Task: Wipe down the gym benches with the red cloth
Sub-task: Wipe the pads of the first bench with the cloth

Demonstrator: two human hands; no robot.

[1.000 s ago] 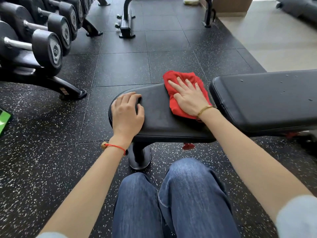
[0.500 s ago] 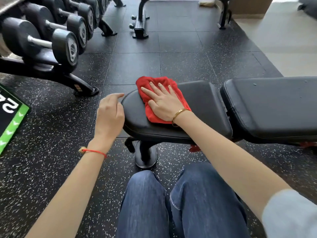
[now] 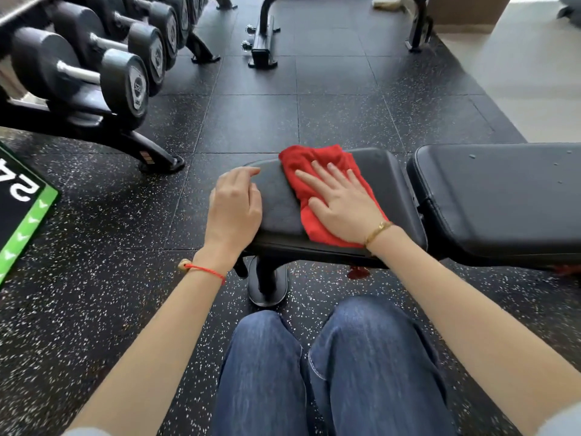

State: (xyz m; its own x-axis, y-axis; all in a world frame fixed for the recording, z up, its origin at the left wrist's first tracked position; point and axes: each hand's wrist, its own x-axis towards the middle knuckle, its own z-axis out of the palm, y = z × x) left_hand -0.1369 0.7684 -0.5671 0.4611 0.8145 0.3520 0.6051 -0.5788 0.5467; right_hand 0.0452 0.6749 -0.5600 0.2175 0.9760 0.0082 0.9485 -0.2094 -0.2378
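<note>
Red cloth (image 3: 317, 171) on black bench pads (image 3: 490, 196); black floor (image 3: 251, 121) flecked white; blue jeans (image 3: 330, 372); green-edged black mat (image 3: 28, 215) at nine o'clock (white lettering); grey-black dumbbells (image 3: 125, 80).

I see bright daylight from the far right, soft shadows, slight blur overall, and wide-angle bending at edges.

back pad (image 3: 503, 196): cut off at right edge | red cloth (image 3: 314, 171): partly hidden under right hand (image 3: 342, 206)
</note>
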